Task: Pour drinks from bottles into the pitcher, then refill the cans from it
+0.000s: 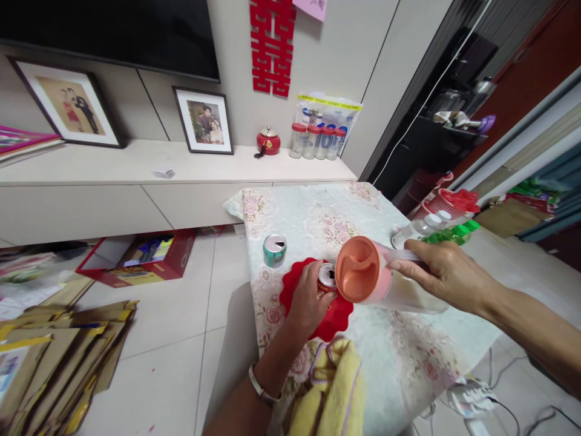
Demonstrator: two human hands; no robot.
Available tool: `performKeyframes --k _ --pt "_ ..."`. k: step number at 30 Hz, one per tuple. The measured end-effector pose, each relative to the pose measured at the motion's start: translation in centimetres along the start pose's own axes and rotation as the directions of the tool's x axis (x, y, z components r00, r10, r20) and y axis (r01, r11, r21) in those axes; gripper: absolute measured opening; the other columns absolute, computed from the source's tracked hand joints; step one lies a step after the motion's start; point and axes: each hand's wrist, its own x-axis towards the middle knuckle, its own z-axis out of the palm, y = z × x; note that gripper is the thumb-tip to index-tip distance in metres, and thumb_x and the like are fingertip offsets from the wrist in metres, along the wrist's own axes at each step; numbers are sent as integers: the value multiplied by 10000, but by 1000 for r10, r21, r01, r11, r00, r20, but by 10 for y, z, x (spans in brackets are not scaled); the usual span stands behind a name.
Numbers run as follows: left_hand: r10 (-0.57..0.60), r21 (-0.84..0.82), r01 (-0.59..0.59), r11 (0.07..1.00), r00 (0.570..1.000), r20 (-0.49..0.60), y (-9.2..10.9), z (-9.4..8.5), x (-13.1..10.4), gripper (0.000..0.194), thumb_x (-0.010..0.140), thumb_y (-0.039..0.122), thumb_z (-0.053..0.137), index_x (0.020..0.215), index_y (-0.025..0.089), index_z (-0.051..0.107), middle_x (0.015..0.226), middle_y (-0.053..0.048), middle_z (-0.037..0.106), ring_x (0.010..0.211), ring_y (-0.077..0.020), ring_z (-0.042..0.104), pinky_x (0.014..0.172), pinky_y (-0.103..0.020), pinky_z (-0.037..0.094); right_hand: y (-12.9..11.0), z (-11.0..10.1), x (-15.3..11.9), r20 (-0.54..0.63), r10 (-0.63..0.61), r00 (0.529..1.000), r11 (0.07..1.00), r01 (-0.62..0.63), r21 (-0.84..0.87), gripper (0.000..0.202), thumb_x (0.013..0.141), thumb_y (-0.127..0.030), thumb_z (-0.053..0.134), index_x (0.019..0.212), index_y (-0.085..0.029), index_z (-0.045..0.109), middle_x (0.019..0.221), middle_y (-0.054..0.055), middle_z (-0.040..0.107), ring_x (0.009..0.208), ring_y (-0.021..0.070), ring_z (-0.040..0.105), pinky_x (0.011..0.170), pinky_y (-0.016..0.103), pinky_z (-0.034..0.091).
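My left hand [308,303] is wrapped round a red can [326,277] with an open top, over a red scalloped mat [338,324]. In my right hand [440,272] is the handle of a clear pitcher [408,292] with an orange-pink lid [359,269]. The pitcher is tipped on its side, its lid facing left, right beside the can's top. Whether any liquid flows between them cannot be made out. A green can [275,251], also opened, stands upright to the left of the mat.
A yellow cloth [333,393] lies at the near edge of the flowered tablecloth [313,212]. Bottles with white and green caps [460,231] stand at the right edge. Behind is a white cabinet [149,160] with jars and frames; flattened cardboard [68,363] lies left.
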Motion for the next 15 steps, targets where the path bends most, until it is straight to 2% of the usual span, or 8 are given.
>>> performKeyframes --k 5,8,10,12,13,15 --pt "0 25 0 1000 1000 6 -5 0 -1 636 756 143 671 1364 241 513 1403 -128 579 1329 -318 560 1114 -528 480 9 10 -15 -75 69 995 985 -56 162 567 927 -747 500 658 -251 446 529 -49 410 478 130 414 504 302 310" --pt "8 30 -8 1000 1000 1 -10 0 -1 653 754 150 669 1379 232 500 1394 -124 578 1339 -313 553 1153 -525 446 25 14 -28 -126 186 974 922 -129 364 531 880 -699 629 657 -231 515 564 -46 417 524 127 399 500 285 292" --pt "14 44 -14 999 1000 -4 -13 1 0 659 755 162 671 1385 231 490 1395 -125 578 1342 -315 553 1166 -535 432 38 16 -38 -148 326 934 796 -187 576 482 839 -650 716 670 -225 566 576 -40 444 525 125 392 475 276 265" --pt "29 69 -28 997 999 -17 -17 2 0 649 767 180 667 1387 236 482 1402 -127 577 1352 -320 549 1165 -547 430 50 21 -47 -169 451 876 649 -192 736 483 846 -648 705 653 -231 552 558 -36 441 499 128 378 442 276 245" --pt "41 83 -39 996 999 -28 -19 2 0 645 772 187 664 1387 238 478 1402 -128 579 1356 -323 547 1161 -553 432 55 24 -51 -195 497 846 599 -171 782 508 860 -668 667 632 -241 514 537 -38 418 480 130 364 429 280 244" --pt "62 114 -58 992 997 -34 -23 2 2 638 779 198 667 1386 238 475 1388 -130 586 1343 -328 556 1149 -556 444 62 34 -56 -279 559 781 557 -105 824 557 878 -714 582 606 -264 400 504 -57 336 455 131 327 425 289 271"
